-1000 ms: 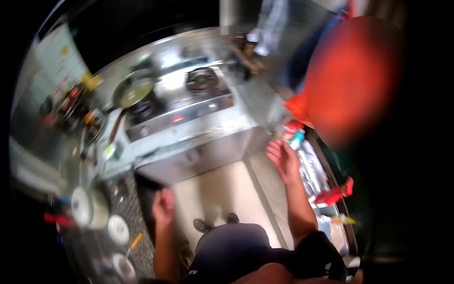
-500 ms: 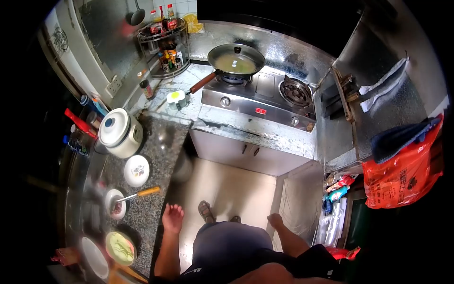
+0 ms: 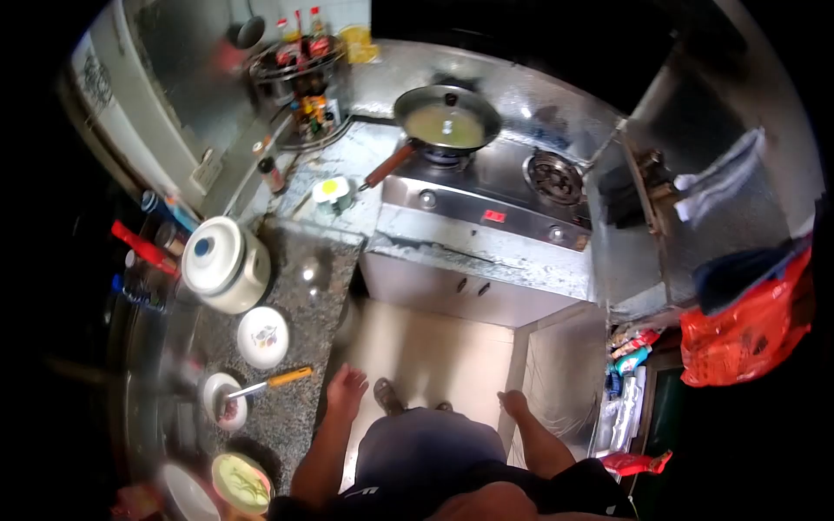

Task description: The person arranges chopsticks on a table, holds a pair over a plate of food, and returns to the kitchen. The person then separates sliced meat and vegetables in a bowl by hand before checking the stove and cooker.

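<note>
My left hand point(image 3: 347, 387) hangs over the floor beside the granite counter edge, fingers loosely apart and holding nothing. On the right, my right hand point(image 3: 513, 404) is low in front of the cabinet side, its fingers curled, with nothing visible in it. Nearest my left hand, a spoon with an orange handle point(image 3: 289, 377) rests on a small dish of meat point(image 3: 228, 405). A bowl of pale green slices point(image 3: 241, 483) sits below it. The lidded pan point(image 3: 447, 122) stands on the left burner, its brown handle pointing down-left.
A white lidded pot point(image 3: 228, 271) and a patterned plate point(image 3: 262, 337) stand on the granite counter point(image 3: 300, 300). Bottles fill a corner rack point(image 3: 314, 108). The right burner point(image 3: 554, 177) holds no pan. A red bag point(image 3: 747, 334) hangs at the right.
The view has swung right, then steadied. My left hand has risen slightly. My right hand, spread and raised a second ago, is now lower with its fingers curled.
</note>
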Motion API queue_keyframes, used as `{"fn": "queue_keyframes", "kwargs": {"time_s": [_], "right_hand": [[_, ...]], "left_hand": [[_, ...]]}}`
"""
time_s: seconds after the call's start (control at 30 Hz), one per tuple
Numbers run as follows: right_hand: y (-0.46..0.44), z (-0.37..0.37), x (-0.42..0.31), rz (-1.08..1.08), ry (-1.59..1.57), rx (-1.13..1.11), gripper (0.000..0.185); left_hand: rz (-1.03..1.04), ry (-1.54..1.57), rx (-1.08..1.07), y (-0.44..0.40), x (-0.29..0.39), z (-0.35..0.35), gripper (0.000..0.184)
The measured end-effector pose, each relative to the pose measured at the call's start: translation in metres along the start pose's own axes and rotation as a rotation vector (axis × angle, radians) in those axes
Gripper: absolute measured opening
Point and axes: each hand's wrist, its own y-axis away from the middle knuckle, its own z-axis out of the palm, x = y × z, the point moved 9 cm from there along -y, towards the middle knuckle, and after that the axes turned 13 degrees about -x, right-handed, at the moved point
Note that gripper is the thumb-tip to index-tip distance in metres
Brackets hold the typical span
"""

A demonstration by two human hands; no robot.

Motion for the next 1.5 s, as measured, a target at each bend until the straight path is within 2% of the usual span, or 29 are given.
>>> {"fn": "queue_keyframes", "kwargs": {"time_s": [0.03,0.1,0.13,0.2,0.3,0.43,0.47,0.5,0.57,0.6,0.67,0.7,0.73,0.77,0.8,0.83,0.9,0.97,1.03,1.07,1.1,1.13,1.17,1.23,1.3,1.33,1.37,1.43,1.5], "right_hand": [[-0.007,0.011,0.014,-0.065,0.002,-0.032,0.036],[-0.014,0.037,0.071,0.133,-0.414,-0.079,0.02],[-0.013,0.04,0.074,0.142,-0.395,-0.113,0.02],[0.005,0.04,0.077,0.227,-0.634,-0.04,0.02],[0.01,0.041,0.072,0.319,-0.668,-0.085,0.02],[-0.015,0.042,0.076,0.253,-0.674,-0.096,0.018],[-0.042,0.043,0.086,0.138,-0.485,-0.132,0.016],[-0.064,0.048,0.105,0.237,-0.494,-0.159,0.017],[-0.055,0.003,0.029,0.049,-0.041,-0.202,0.017],[-0.084,0.004,0.047,0.035,-0.042,-0.197,0.017],[-0.155,0.007,0.068,-0.428,0.21,-0.038,0.018],[-0.156,-0.012,0.046,-0.439,0.205,-0.031,0.018],[-0.161,-0.037,0.024,-0.236,0.001,-0.113,0.019],[-0.165,-0.059,0.014,-0.029,-0.2,-0.199,0.02],[-0.172,-0.078,-0.017,-0.35,0.259,-0.145,0.025],[-0.176,-0.096,-0.026,-0.348,0.257,-0.145,0.025],[-0.173,-0.13,-0.032,-0.098,-0.277,-0.172,0.027],[-0.18,-0.144,-0.028,-0.018,-0.229,-0.205,0.028],[-0.207,-0.148,-0.016,-0.106,-0.132,-0.205,0.029],[-0.216,-0.143,0.0,-0.098,-0.133,-0.212,0.029],[-0.232,-0.135,0.011,-0.179,-0.018,-0.234,0.028],[-0.236,-0.129,0.015,-0.256,0.097,-0.257,0.028],[-0.236,-0.13,0.012,-0.257,0.095,-0.259,0.028],[-0.213,-0.138,0.013,0.078,-0.247,-0.312,0.024],[-0.231,-0.118,0.033,0.049,-0.161,-0.325,0.023],[-0.238,-0.112,0.034,0.032,-0.155,-0.339,0.023],[-0.241,-0.112,0.024,0.009,-0.146,-0.357,0.023],[-0.236,-0.12,0.002,0.005,-0.16,-0.368,0.022],[-0.237,-0.132,-0.025,-0.032,-0.101,-0.34,0.019]], "left_hand": [[-0.01,-0.042,-0.013,-0.009,0.006,0.004,0.017],[0.006,-0.112,-0.007,-0.022,0.019,0.002,0.016],[0.014,-0.146,0.03,-0.028,0.027,0.002,0.015],[0.023,-0.185,0.095,-0.029,0.04,0.001,0.015],[0.015,-0.19,0.145,-0.036,0.052,-0.002,0.012],[0.033,-0.248,0.249,-0.058,0.059,-0.017,0.01],[0.054,-0.231,0.26,-0.067,0.055,-0.025,0.012],[0.046,-0.237,0.236,-0.077,0.052,-0.025,0.012],[0.121,-0.239,0.312,-0.078,0.048,-0.033,0.013],[0.133,-0.241,0.304,-0.081,0.045,-0.033,0.013],[0.174,-0.551,0.445,-0.078,0.046,-0.04,0.013],[0.175,-0.67,0.437,-0.078,0.043,-0.054,0.014],[0.18,-0.789,0.424,-0.084,0.038,-0.076,0.015],[0.169,-0.812,0.527,-0.084,0.03,-0.11,0.018],[0.203,-1.016,0.675,-0.082,0.026,-0.146,0.021],[0.201,-1.018,0.674,-0.079,0.015,-0.147,0.021],[0.17,-1.243,0.813,-0.061,0.006,-0.144,0.024],[0.146,-1.27,0.861,-0.043,-0.009,-0.151,0.023],[0.131,-1.292,0.907,-0.039,-0.016,-0.13,0.022],[0.154,-1.192,0.877,-0.031,-0.019,-0.088,0.02],[0.182,-1.089,0.846,-0.03,-0.023,-0.065,0.018],[0.175,-1.089,0.849,-0.03,-0.028,-0.082,0.018],[0.168,-0.989,0.807,-0.036,-0.036,-0.115,0.016],[0.157,-0.889,0.775,-0.038,-0.038,-0.136,0.014],[0.134,-1.015,0.678,-0.051,-0.034,-0.111,0.014],[0.185,-0.972,0.661,-0.056,-0.033,-0.119,0.016],[0.196,-0.956,0.681,-0.062,-0.033,-0.118,0.016],[0.156,-1.137,0.842,-0.058,-0.022,-0.11,0.02],[0.212,-1.102,0.814,-0.064,-0.018,-0.08,0.023]]}}
